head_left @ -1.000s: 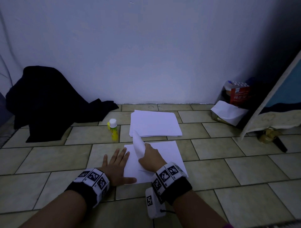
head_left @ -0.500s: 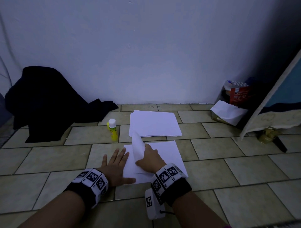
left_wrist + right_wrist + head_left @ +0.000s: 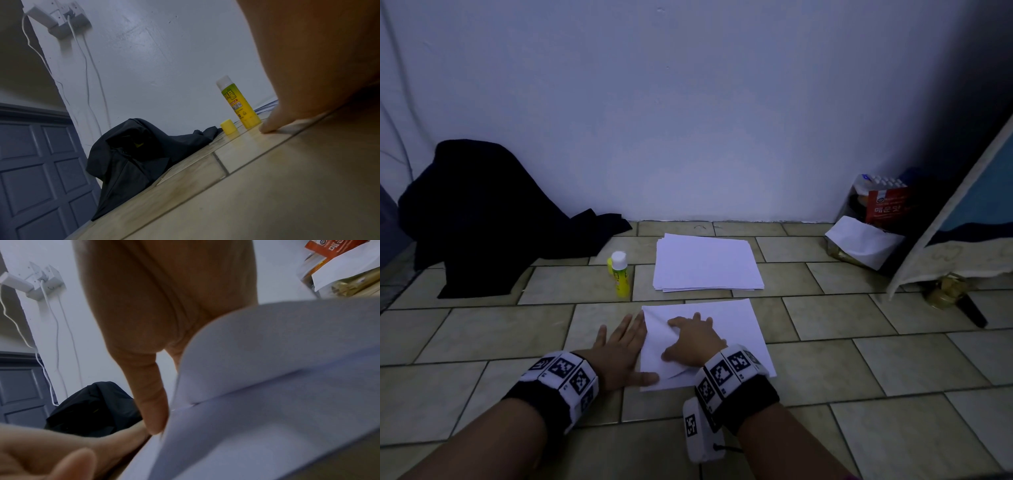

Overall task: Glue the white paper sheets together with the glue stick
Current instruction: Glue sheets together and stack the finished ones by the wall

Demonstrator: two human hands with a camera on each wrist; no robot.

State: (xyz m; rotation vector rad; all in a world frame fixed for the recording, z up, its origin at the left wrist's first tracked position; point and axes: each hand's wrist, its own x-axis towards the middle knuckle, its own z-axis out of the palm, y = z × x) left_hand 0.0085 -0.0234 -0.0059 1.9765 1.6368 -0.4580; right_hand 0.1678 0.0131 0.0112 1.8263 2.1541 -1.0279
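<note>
Two white sheets (image 3: 736, 329) lie together on the tiled floor in front of me. The upper one (image 3: 654, 346) bulges in a loose curl (image 3: 267, 369) under my right hand (image 3: 690, 337), which presses it down with spread fingers; its thumb (image 3: 152, 402) touches the sheet's left edge. My left hand (image 3: 619, 346) lies flat on the tiles beside the paper's left edge, with one fingertip (image 3: 269, 128) on the floor. The uncapped yellow glue stick (image 3: 619, 274) (image 3: 238, 104) stands beyond the left hand, its yellow cap (image 3: 228, 128) next to it. A stack of white paper (image 3: 705, 263) lies further back.
A black garment (image 3: 482, 212) is heaped against the wall at the left. A bag with a red packet (image 3: 876, 212) and a leaning board (image 3: 962, 212) stand at the right. A wall socket with cables (image 3: 61, 21) and a grey door (image 3: 30, 178) are at the far left.
The sheet corner that my right hand held up has come down, and that hand now lies spread on top of it. The left hand has stayed put.
</note>
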